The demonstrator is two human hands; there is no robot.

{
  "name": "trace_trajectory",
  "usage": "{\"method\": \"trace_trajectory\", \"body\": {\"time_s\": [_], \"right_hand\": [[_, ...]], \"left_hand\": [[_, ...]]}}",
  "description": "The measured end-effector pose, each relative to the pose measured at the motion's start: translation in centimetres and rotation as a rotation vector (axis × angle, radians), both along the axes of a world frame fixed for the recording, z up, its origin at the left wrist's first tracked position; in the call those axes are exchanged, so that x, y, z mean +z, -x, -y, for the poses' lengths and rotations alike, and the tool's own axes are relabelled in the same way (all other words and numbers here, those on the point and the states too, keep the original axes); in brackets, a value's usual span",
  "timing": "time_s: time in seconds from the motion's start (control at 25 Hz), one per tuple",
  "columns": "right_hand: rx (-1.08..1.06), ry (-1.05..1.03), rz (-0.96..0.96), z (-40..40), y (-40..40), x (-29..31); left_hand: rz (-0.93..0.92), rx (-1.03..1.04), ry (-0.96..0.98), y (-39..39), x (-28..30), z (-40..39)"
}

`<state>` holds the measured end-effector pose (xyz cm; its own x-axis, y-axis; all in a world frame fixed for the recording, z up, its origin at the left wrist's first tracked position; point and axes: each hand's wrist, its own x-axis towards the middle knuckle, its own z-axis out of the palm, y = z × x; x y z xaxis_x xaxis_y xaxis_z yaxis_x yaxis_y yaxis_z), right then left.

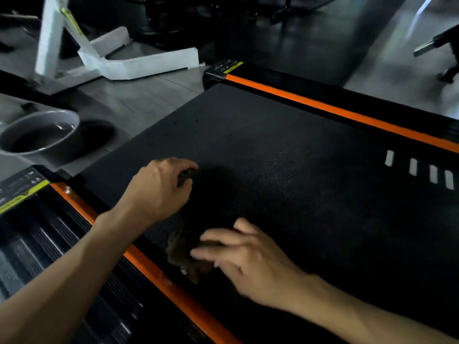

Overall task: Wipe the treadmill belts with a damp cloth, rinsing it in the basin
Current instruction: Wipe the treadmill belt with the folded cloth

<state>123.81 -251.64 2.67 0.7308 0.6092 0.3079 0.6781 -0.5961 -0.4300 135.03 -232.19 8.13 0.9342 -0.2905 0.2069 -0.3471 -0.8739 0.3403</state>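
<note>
The black treadmill belt (285,150) fills the middle of the view, between orange side rails (323,105). A dark brownish cloth (182,254) lies bunched on the belt next to the near orange rail. My right hand (250,256) is on the cloth's right side, with the fingers over it and the thumb under its edge. My left hand (161,187) is further up the belt, its fingertips pinched on a dark bit that looks like another corner of the cloth. The grey basin (15,145) with water stands on the floor to the left.
White foam packing pieces (139,63) lie on the grey floor beyond the treadmill's end. A ribbed black side deck (49,244) with a yellow label runs along the near left. White stripes (422,170) mark the belt at the right. Dark equipment stands at the back.
</note>
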Motion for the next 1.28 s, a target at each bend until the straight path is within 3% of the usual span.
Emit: {"method": "trace_trajectory", "body": {"time_s": [0.08, 0.16, 0.28, 0.36, 0.44, 0.56, 0.64, 0.68, 0.76, 0.84, 0.88, 0.96, 1.0, 1.04, 1.12, 1.2, 1.28], "right_hand": [[-0.144, 0.036, 0.007, 1.6, -2.1, 0.7], [-0.347, -0.036, -0.189, 3.3, -4.2, 2.2], [-0.491, -0.508, -0.789, 5.4, -3.8, 5.1], [-0.528, -0.844, -1.058, 6.6, -3.3, 6.2], [-0.637, -1.011, -1.048, 7.9, -2.8, 7.0], [-0.794, -1.206, -0.673, 10.4, -2.8, 9.4], [-0.73, -1.231, -0.556, 11.3, -1.8, 10.9], [-0.663, -1.219, -0.606, 11.0, -0.9, 11.2], [-0.566, -1.147, -0.828, 10.3, 0.9, 10.5], [-0.673, -1.043, -0.943, 9.7, 1.1, 8.8], [-0.788, -0.87, -0.834, 10.1, 1.0, 7.7], [-1.054, -0.3, -0.331, 10.7, 1.0, 6.5], [-0.975, -0.112, -0.109, 10.7, 1.4, 5.8], [-0.786, 0.005, -0.069, 10.2, 1.9, 5.1], [-0.494, 0.26, -0.212, 8.5, 2.8, 3.3], [-0.465, 0.464, -0.209, 8.3, 2.8, 1.3], [-0.529, 0.47, -0.171, 10.5, 0.8, 0.9]], "left_hand": [[0.003, -0.018, -0.013, 1.1, 0.7, -0.4], [-0.006, -0.05, -0.023, 1.8, 1.3, -0.6], [-0.044, -0.112, -0.03, 2.5, 1.9, -0.3], [-0.052, -0.129, -0.016, 2.4, 2.6, 0.0], [-0.056, -0.144, 0.012, 2.5, 3.5, 0.5], [-0.03, -0.18, 0.041, 2.5, 4.1, 1.1], [-0.026, -0.201, 0.038, 2.3, 4.1, 1.4], [-0.033, -0.207, 0.029, 2.2, 4.1, 1.4], [-0.055, -0.219, 0.01, 2.3, 4.1, 1.6], [-0.063, -0.223, -0.015, 2.4, 4.0, 1.7], [-0.061, -0.217, -0.024, 2.4, 4.0, 1.6], [-0.055, -0.2, -0.031, 2.4, 4.0, 1.4], [-0.051, -0.194, -0.032, 2.4, 4.0, 1.3], [-0.049, -0.188, -0.032, 2.4, 3.9, 1.2], [-0.051, -0.183, -0.04, 2.5, 3.7, 0.9], [-0.066, -0.197, -0.063, 2.6, 3.3, 1.2], [-0.078, -0.22, -0.085, 2.7, 3.0, 1.4]]}}
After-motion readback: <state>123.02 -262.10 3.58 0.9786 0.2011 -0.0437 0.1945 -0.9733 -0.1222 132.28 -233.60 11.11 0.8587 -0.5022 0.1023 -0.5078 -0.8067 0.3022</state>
